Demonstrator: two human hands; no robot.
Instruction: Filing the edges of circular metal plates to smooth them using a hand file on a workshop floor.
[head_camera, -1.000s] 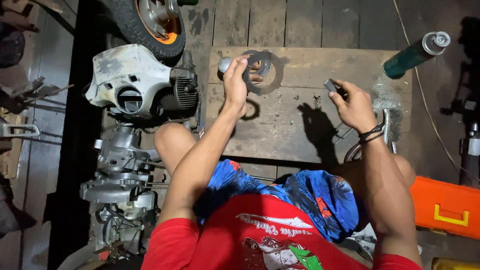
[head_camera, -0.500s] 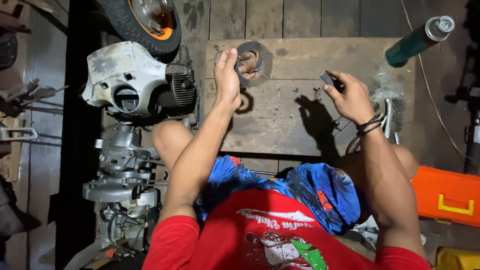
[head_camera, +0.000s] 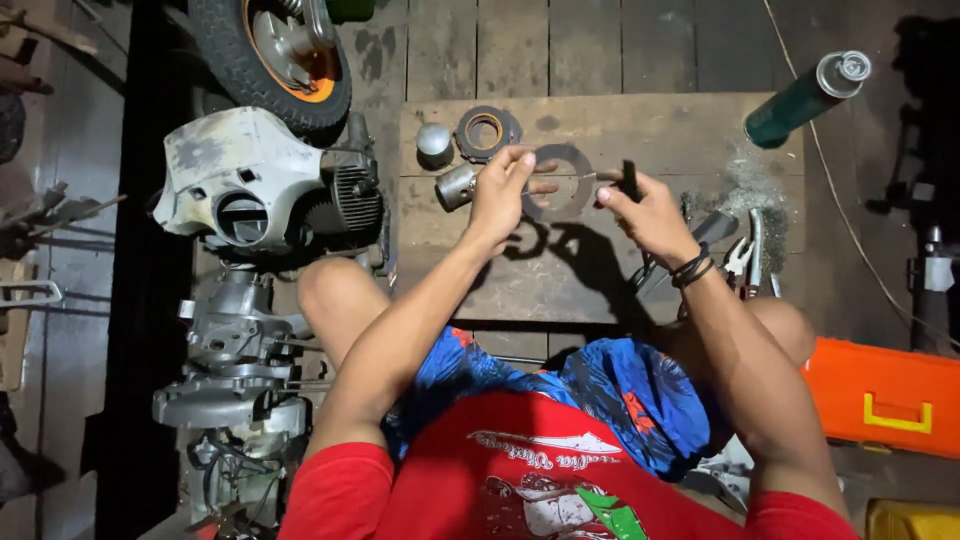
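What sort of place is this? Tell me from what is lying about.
Most likely a small engine or motorbike repair shop, working on a plank floor. A wheel with a tyre, a bare engine with cooling fins, and pliers beside a green spray can show it.

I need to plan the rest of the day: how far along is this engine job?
Done: engine stripped; cup and ring laid on board. In hand: left hand holds a flat ring, right hand a dark tool. Left: parts are unfitted, so apparently reassembly.
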